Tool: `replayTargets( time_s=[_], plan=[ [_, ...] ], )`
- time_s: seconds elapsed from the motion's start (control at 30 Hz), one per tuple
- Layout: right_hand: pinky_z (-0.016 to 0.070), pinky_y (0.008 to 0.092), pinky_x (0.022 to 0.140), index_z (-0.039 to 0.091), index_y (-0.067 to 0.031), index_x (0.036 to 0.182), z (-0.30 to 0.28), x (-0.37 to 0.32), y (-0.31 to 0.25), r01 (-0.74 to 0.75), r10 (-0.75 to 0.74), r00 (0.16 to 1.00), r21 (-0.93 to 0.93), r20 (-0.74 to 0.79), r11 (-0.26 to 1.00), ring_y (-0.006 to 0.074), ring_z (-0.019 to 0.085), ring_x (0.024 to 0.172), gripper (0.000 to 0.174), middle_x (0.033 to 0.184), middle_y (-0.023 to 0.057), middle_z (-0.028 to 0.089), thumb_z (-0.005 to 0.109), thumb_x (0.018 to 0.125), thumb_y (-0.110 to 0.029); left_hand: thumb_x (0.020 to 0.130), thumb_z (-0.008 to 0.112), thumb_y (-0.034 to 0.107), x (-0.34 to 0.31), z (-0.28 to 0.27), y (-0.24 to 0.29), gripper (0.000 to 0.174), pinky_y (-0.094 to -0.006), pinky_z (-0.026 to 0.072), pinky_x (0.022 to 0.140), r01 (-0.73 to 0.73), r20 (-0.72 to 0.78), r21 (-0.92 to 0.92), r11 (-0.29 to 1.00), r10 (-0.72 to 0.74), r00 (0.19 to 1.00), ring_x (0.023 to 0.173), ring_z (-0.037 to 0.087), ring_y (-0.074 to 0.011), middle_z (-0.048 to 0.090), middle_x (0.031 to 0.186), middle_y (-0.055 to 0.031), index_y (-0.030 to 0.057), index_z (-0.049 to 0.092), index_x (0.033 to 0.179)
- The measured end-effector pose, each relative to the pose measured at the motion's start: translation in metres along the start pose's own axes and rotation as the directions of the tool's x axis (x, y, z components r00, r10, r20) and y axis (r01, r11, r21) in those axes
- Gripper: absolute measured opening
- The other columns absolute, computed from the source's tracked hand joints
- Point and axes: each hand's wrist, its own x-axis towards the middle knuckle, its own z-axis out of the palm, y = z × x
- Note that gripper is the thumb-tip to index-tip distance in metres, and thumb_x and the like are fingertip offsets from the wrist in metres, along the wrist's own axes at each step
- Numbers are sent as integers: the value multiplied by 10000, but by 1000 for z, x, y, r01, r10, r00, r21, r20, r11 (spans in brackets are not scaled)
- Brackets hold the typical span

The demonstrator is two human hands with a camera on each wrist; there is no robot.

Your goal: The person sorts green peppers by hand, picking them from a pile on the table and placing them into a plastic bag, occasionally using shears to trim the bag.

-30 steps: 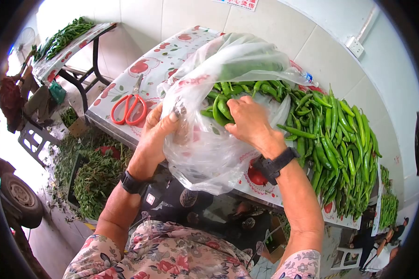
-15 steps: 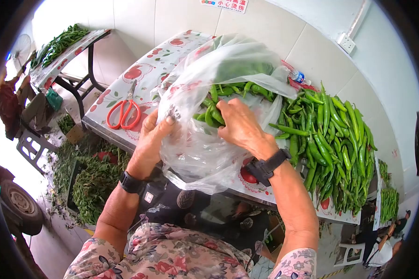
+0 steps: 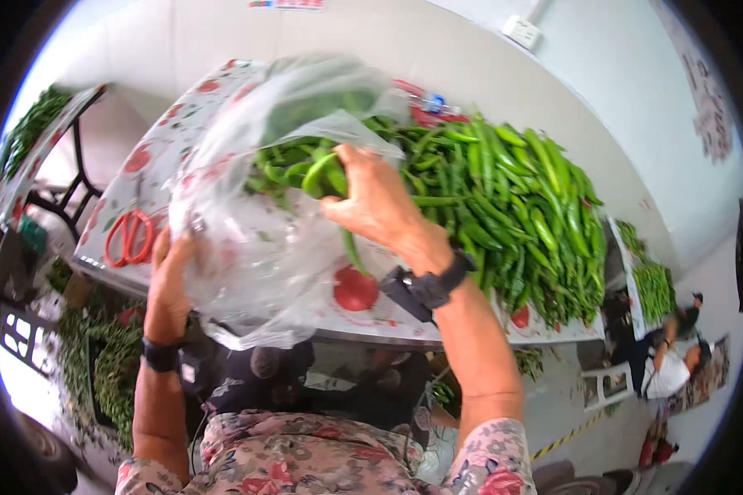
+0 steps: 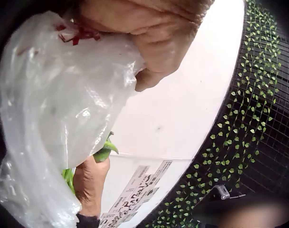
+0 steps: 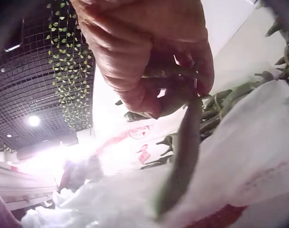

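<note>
With its fingers curled on the rim, my left hand (image 3: 171,276) holds a clear plastic bag (image 3: 239,272) at its left side. Several green chili peppers (image 3: 326,175) are gripped in my right hand (image 3: 380,198) at the bag's mouth. One long pepper (image 5: 180,156) hangs down below those fingers in the right wrist view. More peppers show inside the bag, partly veiled by the film. To the right of the bag lies a large heap of green peppers (image 3: 512,223). In the left wrist view the bag (image 4: 63,95) hangs from the left hand (image 4: 149,38).
Red-handled scissors (image 3: 129,239) lie on the patterned tablecloth (image 3: 140,186) left of the bag. A plastic bottle (image 3: 437,105) lies behind the heap, by the wall. Leafy plants (image 3: 115,363) cover the floor at left. A person (image 3: 673,371) is at the far right.
The head view has swung, so table and bag appear further left. My right hand has come up slightly from the bag's contents with peppers, one now dangling. My left hand keeps its hold.
</note>
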Motion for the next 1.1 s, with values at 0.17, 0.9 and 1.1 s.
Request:
replayTargets(
  time_s=[0.17,0.9,1.1],
  plan=[
    [464,439,719,528,33,966,14,-11,37,19,-31,992,-101,-122,995,405,578,835,365,878,238,587,642,652,-114,881,574,191,5,-7,-7,343,-291,502,734,16,-81,11,1000,-15,997,804,578,-140,604,940,-46,23,535,1177],
    [476,433,805,581,11,964,-135,-102,86,-559,320,821,-555,-472,616,350,556,954,329,962,199,600,712,710,-154,873,588,226,0,-12,-8,445,-322,503,788,41,-104,61,997,-35,994,936,590,-187,585,1095,-90,30,475,1256],
    [459,408,849,587,-4,1044,-137,-114,92,-516,358,855,-550,-374,657,338,548,1006,419,1029,157,608,742,691,-167,895,539,281,3,-18,-14,451,-350,527,775,2,-111,151,989,14,994,899,626,-229,577,1095,-125,23,453,1255]
  ],
)
